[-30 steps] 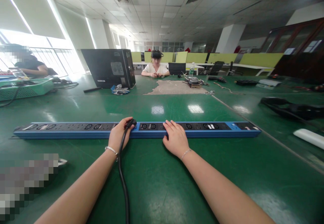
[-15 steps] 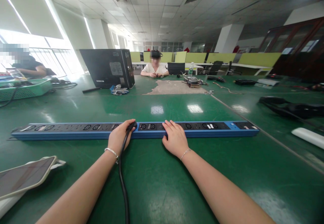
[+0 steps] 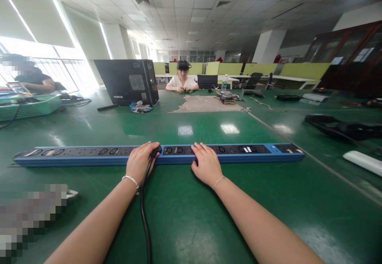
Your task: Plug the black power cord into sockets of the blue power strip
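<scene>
A long blue power strip [image 3: 98, 160] with a row of black sockets lies crosswise on the green table. My left hand [image 3: 140, 160] is closed around a black plug [image 3: 156, 151] at the strip's middle; the plug's face is hidden, so I cannot tell how deep it sits in a socket. From it a thick black cord [image 3: 143, 212] runs down toward me. Further right, my right hand [image 3: 206, 162] grips the strip, fingers over its top and thumb against the near side.
A black computer case [image 3: 125, 81] stands at the back left, with gloves [image 3: 139, 107] beside it. On the left are a green basket [image 3: 36, 107] and a pixelated object [image 3: 32, 220]. A person [image 3: 182, 82] sits opposite. Black gear [image 3: 343, 127] and a white bar [image 3: 362, 164] lie right.
My left hand has shifted slightly left, and its fingers lie a little flatter over the strip beside the plug. The right hand and the strip look unmoved.
</scene>
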Demonstrator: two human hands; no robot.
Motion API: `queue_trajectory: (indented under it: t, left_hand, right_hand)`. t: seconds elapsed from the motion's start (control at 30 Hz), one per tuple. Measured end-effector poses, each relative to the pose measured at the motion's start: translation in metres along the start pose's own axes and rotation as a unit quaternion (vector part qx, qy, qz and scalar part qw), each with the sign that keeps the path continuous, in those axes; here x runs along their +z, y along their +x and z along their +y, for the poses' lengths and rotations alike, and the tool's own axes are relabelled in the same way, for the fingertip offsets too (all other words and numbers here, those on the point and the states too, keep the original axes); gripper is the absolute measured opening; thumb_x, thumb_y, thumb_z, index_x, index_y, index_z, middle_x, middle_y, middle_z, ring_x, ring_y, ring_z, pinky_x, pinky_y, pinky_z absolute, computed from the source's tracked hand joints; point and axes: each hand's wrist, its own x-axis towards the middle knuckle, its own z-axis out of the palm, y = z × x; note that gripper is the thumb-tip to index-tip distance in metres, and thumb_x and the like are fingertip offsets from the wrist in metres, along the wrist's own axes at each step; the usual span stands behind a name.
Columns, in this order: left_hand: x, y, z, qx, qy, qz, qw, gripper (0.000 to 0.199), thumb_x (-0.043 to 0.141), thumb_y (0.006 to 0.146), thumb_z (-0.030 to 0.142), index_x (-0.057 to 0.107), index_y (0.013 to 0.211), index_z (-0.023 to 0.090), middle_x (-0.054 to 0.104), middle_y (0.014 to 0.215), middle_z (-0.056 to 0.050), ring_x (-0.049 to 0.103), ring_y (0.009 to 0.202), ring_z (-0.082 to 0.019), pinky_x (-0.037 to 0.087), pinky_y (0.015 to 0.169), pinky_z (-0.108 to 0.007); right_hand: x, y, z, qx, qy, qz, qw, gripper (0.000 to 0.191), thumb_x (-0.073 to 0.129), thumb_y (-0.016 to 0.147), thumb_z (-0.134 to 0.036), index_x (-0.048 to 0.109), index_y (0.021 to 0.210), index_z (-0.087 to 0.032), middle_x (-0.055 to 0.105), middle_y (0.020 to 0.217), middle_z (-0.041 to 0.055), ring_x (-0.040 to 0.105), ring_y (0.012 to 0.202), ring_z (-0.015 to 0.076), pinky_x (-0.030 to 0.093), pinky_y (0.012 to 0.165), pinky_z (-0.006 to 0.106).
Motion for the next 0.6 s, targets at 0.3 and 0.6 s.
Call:
queue_trajectory:
  t: [0.3, 0.6]
  left_hand:
    - [-0.008, 0.009, 0.002, -0.036, -0.022, -0.050, 0.998, 0.032, 0.049, 0.079, 0.039, 0.060, 0.105, 0.025, 0.067, 0.103, -0.004, 0.060, 0.098, -0.021, 0.043, 0.088, -0.035]
    - [-0.006, 0.011, -0.005, -0.030, -0.084, -0.050, 0.995, 0.032, 0.052, 0.077, 0.040, 0.061, 0.103, 0.025, 0.067, 0.102, -0.004, 0.058, 0.099, -0.021, 0.043, 0.089, -0.036]
  right_hand:
    - [0.000, 0.000, -0.001, 0.003, -0.004, 0.001, 1.000, 0.050, 0.046, 0.076, -0.021, 0.049, 0.125, -0.015, 0.048, 0.134, 0.0061, 0.035, 0.126, 0.0221, 0.024, 0.105, 0.038]
    - [-0.001, 0.000, 0.000, 0.004, -0.003, -0.004, 1.000, 0.051, 0.046, 0.076, -0.021, 0.049, 0.126, -0.016, 0.047, 0.134, 0.0061, 0.035, 0.126, 0.0216, 0.024, 0.105, 0.039]
